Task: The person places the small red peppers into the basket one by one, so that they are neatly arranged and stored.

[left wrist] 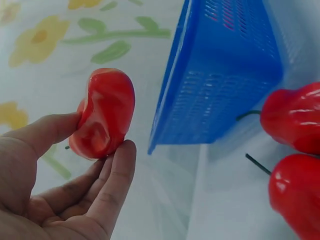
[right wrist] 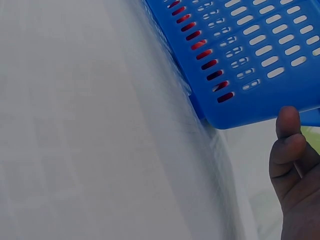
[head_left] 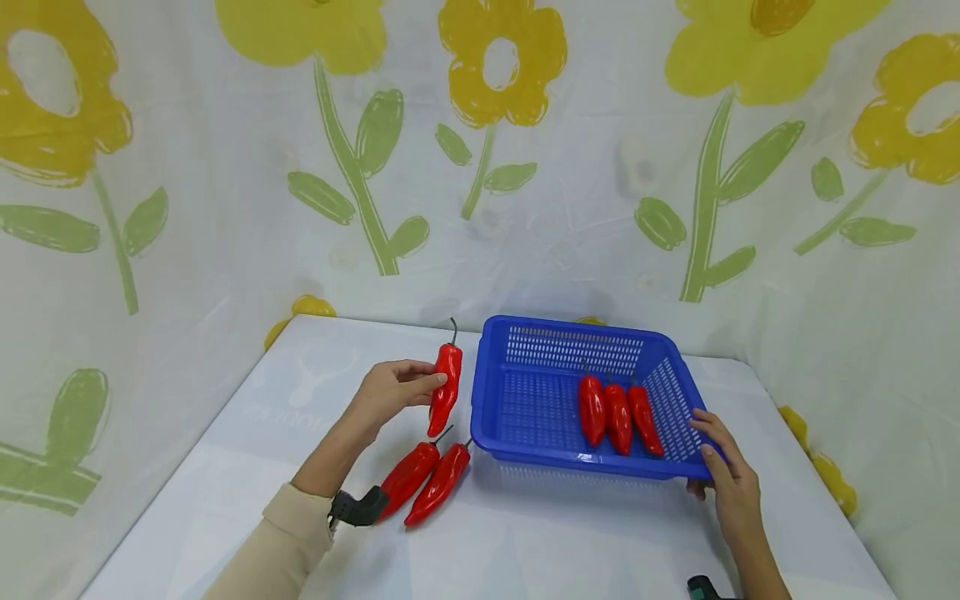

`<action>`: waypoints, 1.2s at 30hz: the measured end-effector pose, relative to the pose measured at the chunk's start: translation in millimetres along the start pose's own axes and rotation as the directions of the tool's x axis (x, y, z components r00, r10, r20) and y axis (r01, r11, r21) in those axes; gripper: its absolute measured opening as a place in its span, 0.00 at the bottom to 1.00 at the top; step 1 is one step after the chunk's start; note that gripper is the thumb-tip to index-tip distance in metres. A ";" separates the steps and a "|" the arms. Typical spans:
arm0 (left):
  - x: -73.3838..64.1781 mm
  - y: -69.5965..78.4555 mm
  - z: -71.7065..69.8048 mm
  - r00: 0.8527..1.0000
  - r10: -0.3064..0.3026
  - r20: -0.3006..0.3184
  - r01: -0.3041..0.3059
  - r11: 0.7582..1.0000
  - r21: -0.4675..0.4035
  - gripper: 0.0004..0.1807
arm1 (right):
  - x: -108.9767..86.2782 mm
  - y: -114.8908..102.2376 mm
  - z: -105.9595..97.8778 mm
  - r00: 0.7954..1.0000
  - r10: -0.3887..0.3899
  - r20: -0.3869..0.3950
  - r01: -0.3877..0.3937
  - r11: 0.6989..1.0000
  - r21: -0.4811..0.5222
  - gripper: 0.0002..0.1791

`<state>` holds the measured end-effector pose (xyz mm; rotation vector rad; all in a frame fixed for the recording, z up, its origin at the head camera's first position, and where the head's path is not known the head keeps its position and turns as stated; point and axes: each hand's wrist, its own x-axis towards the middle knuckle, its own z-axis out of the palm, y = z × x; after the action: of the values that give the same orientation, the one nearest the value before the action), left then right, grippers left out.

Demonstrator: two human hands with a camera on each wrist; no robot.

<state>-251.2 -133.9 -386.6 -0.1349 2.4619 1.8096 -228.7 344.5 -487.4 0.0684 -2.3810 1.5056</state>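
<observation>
Between thumb and fingers, my left hand (head_left: 390, 392) pinches a red chili pepper (head_left: 447, 379), its stem pointing up, just left of the blue basket. The left wrist view shows this pepper (left wrist: 107, 112) end-on, apart from the basket's wall. Two more red peppers (head_left: 441, 483) lie side by side on the table below that hand. Inside the blue plastic basket (head_left: 573, 457), three red peppers (head_left: 618, 418) rest in a row toward the right. My right hand (head_left: 731, 479) grips the basket's rim at its near right corner; some of its fingers are hidden under the rim.
The white table (head_left: 570, 542) carries the basket and the loose peppers. Behind it and at both sides hangs a pale cloth (head_left: 570, 233) printed with yellow flowers. A dark strap device (head_left: 360, 506) sits on the left wrist and partly covers one loose pepper.
</observation>
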 end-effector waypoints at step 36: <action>61.1 75.5 68.5 0.963 -0.057 0.264 0.066 0.997 -0.027 0.25 | -1.7 0.9 1.9 1.000 -0.003 -0.016 0.004 1.000 0.025 0.22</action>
<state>-319.9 -47.4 -342.8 0.0260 2.2194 1.7214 -227.7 343.0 -489.4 0.0661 -2.3489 1.5289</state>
